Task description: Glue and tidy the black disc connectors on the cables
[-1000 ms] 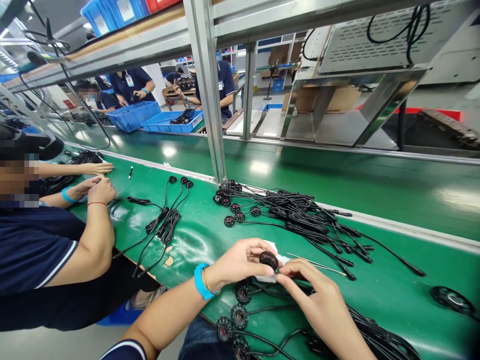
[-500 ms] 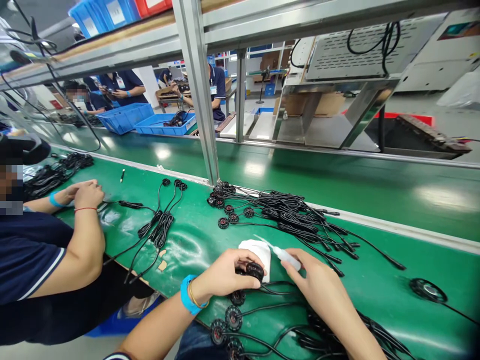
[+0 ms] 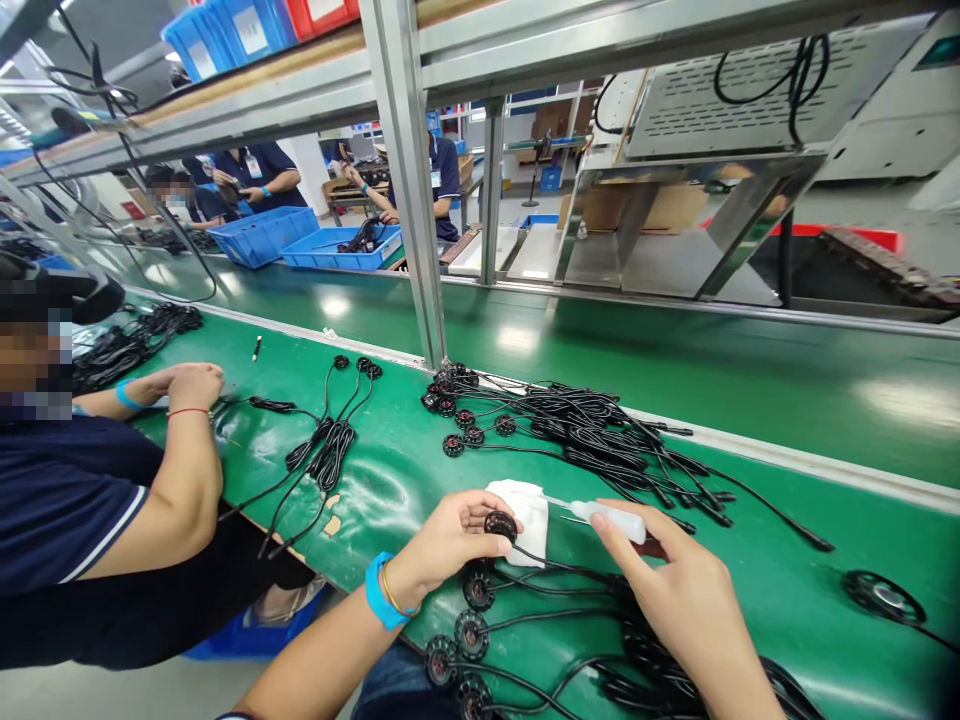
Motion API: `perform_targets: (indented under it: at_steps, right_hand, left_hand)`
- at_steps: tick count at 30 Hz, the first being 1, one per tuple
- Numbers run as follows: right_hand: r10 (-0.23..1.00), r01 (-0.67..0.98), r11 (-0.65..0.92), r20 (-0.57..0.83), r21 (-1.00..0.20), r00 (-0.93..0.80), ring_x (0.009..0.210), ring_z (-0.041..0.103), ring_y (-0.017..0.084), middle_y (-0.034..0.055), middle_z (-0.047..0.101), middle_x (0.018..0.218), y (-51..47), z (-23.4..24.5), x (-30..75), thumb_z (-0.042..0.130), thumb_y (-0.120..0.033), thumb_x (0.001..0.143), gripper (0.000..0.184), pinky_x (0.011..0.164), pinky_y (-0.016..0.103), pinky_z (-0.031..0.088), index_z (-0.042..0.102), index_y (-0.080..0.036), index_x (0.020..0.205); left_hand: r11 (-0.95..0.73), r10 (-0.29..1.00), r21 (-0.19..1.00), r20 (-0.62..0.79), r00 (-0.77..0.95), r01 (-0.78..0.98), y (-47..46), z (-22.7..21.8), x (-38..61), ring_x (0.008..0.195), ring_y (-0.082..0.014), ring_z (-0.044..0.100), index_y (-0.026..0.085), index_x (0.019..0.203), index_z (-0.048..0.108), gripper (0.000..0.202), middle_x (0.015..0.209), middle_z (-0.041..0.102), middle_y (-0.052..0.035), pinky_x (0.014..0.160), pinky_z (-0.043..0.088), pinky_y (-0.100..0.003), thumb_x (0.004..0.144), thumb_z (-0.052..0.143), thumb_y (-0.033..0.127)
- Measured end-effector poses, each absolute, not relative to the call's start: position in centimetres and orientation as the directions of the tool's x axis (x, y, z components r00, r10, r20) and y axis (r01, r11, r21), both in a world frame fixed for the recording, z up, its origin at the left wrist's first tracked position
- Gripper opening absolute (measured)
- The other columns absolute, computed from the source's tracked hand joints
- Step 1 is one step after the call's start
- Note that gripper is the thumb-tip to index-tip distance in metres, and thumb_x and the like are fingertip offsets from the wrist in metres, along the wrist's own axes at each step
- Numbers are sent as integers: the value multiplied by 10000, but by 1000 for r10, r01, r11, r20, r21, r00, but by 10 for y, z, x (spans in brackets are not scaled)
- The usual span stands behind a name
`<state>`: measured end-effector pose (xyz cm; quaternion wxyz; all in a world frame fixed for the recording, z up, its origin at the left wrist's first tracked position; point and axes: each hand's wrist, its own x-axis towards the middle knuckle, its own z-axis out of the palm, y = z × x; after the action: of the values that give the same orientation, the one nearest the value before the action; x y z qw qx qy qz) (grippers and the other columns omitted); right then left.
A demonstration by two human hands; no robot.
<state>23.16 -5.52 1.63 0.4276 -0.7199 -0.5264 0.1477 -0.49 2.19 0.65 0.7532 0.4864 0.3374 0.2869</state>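
Between the thumb and fingers of my left hand (image 3: 454,535) is a round black cable head (image 3: 500,526), tilted up, with its black cord running off to the right. My right hand (image 3: 667,560) grips a small white squeeze bottle (image 3: 619,521), whose thin nozzle points left toward the cable head without touching it. Just behind the cable head lies a folded white cloth (image 3: 529,510) on the green bench. Below my left hand, several more round black heads (image 3: 472,634) with cords lie near the bench edge. Part of their cords is hidden by my right forearm.
A heap of black cables (image 3: 592,425) lies against the metal rail. One larger black ring (image 3: 885,597) sits at far right. On the left, a co-worker's hands (image 3: 196,390) work beside bundled cables (image 3: 330,450). A metal post (image 3: 409,200) rises at the back.
My right hand has moved slightly right and down, and the bottle now lies more level. The cable head in my left hand has turned and risen a little. The view has shifted slightly.
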Motion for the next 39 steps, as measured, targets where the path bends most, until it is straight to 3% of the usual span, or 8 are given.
perform_targets:
  at_steps: [7,13,21,33,39]
  right_hand:
    - [852,417,-264,-7,-870,524,672,722,218,40,754,748,-62,12,244,652,-693,733,497,592,250,577,779,-233,871]
    - [844,245,-262,-98,-933,527,720,743,246,74,768,821,-63,3,251,677,-681,736,518,630,267,606,776,-195,886]
    - [913,453,-202,0,-868,407,695,732,211,29,763,790,-69,10,251,679,-640,720,428,623,220,586,786,-242,836]
    - [933,580,-77,146,-811,328,693,729,200,10,767,825,-69,10,248,672,-589,767,349,663,224,595,784,-263,817]
    - [916,669,22,283,-743,285,695,723,188,6,763,844,-70,17,238,643,-583,811,338,672,228,586,770,-269,818]
  left_hand:
    - [417,815,880,-251,523,-227,21,-2,0,874,-171,682,131,973,728,398,952,743,-80,840,498,-269,633,906,234]
    - [445,810,860,-267,522,-251,19,0,2,864,-172,689,129,970,712,406,926,738,-81,814,497,-264,633,911,236]
    - [436,825,862,-267,499,-260,18,0,4,878,-171,691,140,986,706,400,965,726,-76,829,511,-276,648,901,224]
    - [437,827,864,-277,490,-250,17,2,5,869,-170,695,132,991,690,415,970,734,-88,810,515,-272,647,903,223]
    - [437,831,862,-277,482,-258,17,4,4,837,-143,680,137,977,698,412,959,717,-61,782,510,-244,633,911,217]
